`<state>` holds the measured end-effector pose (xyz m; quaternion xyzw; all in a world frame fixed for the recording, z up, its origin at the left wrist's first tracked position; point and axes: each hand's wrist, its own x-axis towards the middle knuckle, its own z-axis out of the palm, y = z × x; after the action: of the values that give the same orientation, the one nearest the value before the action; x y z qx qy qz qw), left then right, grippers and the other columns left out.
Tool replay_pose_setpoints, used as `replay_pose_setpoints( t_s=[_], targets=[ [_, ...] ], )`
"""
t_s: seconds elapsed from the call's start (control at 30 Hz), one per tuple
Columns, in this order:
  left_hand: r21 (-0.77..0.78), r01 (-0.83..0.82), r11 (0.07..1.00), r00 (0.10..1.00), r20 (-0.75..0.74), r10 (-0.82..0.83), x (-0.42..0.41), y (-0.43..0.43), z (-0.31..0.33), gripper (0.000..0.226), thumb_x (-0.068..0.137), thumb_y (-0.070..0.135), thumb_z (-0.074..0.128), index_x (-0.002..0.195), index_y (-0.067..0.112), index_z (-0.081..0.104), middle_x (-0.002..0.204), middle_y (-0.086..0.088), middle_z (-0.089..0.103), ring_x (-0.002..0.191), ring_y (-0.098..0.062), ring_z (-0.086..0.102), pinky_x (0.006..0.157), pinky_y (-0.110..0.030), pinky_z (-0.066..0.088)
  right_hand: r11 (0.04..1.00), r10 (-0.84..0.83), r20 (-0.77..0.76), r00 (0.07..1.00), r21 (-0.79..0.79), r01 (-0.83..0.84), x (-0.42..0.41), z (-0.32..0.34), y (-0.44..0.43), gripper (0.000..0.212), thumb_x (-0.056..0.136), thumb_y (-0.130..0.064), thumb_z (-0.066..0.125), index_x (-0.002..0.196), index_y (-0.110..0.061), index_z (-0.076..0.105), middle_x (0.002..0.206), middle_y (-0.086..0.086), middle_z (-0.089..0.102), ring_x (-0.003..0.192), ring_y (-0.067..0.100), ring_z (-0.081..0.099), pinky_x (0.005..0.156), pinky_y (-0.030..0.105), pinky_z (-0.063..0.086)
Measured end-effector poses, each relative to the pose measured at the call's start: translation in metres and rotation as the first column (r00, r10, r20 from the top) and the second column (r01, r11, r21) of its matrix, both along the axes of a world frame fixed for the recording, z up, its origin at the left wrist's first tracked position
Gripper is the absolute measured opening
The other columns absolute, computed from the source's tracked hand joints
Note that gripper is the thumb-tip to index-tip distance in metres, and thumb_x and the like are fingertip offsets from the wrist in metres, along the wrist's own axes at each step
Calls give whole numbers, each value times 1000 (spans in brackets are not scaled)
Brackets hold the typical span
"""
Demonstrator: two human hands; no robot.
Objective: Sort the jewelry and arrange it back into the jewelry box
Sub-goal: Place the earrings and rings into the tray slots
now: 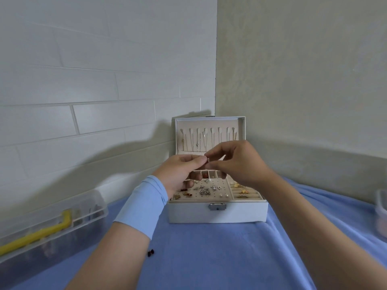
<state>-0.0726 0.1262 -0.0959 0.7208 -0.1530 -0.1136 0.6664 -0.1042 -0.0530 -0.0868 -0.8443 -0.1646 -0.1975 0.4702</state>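
A white jewelry box (217,214) stands open on the blue cloth, its lid (241,130) upright with thin necklaces (201,141) hanging inside. Its tray holds several silver earrings (206,189) on a perforated pad and gold rings (240,190) in slots at the right. Above the tray, my left hand (178,174) and my right hand (238,162) meet and pinch one small silver piece (208,160) between fingertips. A small dark red pair of studs (150,252) lies on the cloth by my left forearm.
A clear plastic organiser (52,225) with a yellow handle lies at the left on the blue cloth (209,258). Another clear container's edge (381,208) shows at the far right. White brick wall and a beige wall meet behind the box.
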Motion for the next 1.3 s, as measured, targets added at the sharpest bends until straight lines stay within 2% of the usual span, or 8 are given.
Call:
replay_pose_setpoints(
  t_s=[0.17,0.23,0.33,0.47,0.63,0.87,1.1,1.3],
  targets=[
    [326,-69,943,985,175,12,-9,21,1,18,97,27,60,97,13,71,81,7,71,60,-10,60,51,-17,41,1000,11,-59,998,-7,-11,2,-7,10,1,85,-14,80,86,-14,81,72,1,75,49,14,59,51,19,47],
    [617,-58,785,960,251,-126,-16,38,1,20,96,28,59,90,12,69,79,9,70,56,-8,59,51,-13,42,999,-18,-99,995,-46,14,2,-10,14,1,85,-15,81,84,-16,82,72,-7,75,49,15,60,51,19,49],
    [910,24,414,952,106,-289,-23,61,-3,15,90,34,63,84,22,70,75,11,68,64,-7,61,65,-20,45,990,-72,-133,988,-128,54,1,-12,15,4,83,-16,82,80,-19,81,72,-8,75,46,9,59,51,17,50],
    [985,124,116,965,-93,-245,-32,71,-7,21,80,45,73,94,30,74,61,21,66,68,-6,60,68,-21,47,959,-180,-107,978,-241,150,4,-11,7,12,82,-16,82,74,-25,80,71,-12,74,53,-2,62,55,17,51],
    [977,210,26,953,-198,-228,-32,68,-15,26,75,34,81,100,25,78,90,11,76,79,-12,70,84,-24,55,781,-416,-68,907,-538,318,13,-16,-16,9,83,-27,77,75,-31,76,78,-20,69,82,2,64,71,25,54],
    [972,136,192,961,-82,-265,-22,73,-15,4,77,36,76,73,34,76,70,13,71,70,-6,62,75,-23,50,688,-438,-39,898,-658,307,15,-22,-18,8,84,-26,71,83,-30,78,83,-19,69,84,5,63,64,21,47],
    [737,119,665,940,132,-314,-27,57,-4,5,93,19,64,89,20,66,91,7,76,75,-9,69,58,-19,44,657,-429,-1,903,-686,311,18,-26,-18,10,84,-27,69,83,-31,77,85,-18,71,86,6,65,69,24,51],
    [370,-45,928,968,246,-52,-28,42,-9,10,95,19,62,101,13,68,88,4,76,67,-12,63,53,-20,42,656,-388,-54,920,-718,234,16,-23,-21,16,89,-42,67,88,-31,78,87,-15,73,83,6,64,72,27,54]
  ],
)
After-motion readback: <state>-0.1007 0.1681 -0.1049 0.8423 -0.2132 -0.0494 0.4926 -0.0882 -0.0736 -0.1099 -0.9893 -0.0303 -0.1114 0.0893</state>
